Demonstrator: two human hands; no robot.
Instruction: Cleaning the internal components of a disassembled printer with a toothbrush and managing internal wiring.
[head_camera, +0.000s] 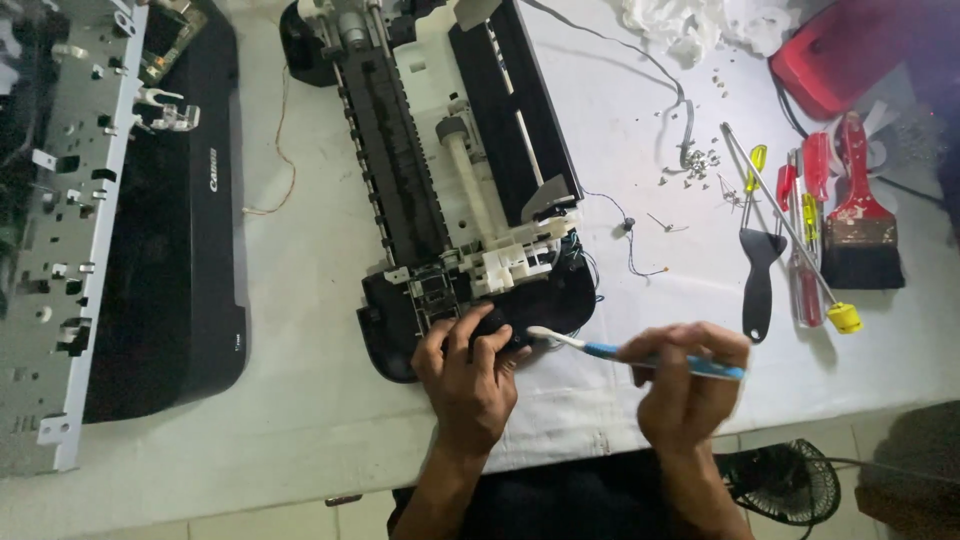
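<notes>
An opened printer chassis (450, 170), black with white plastic parts and a roller, lies on the white-covered table (300, 420). My left hand (468, 375) grips a small black part at the chassis's near end. My right hand (690, 385) holds a blue-and-white toothbrush (640, 352). Its bristle head (540, 336) touches the black part beside my left fingers.
A black printer cover (170, 250) and a grey metal frame (60, 230) lie at left. At right are screwdrivers (800, 230), a red-handled paintbrush (860, 225), a black scraper (758, 280), loose screws (700, 165), a red case (850, 50) and white cloth (690, 25). A fan (785, 485) stands below the table edge.
</notes>
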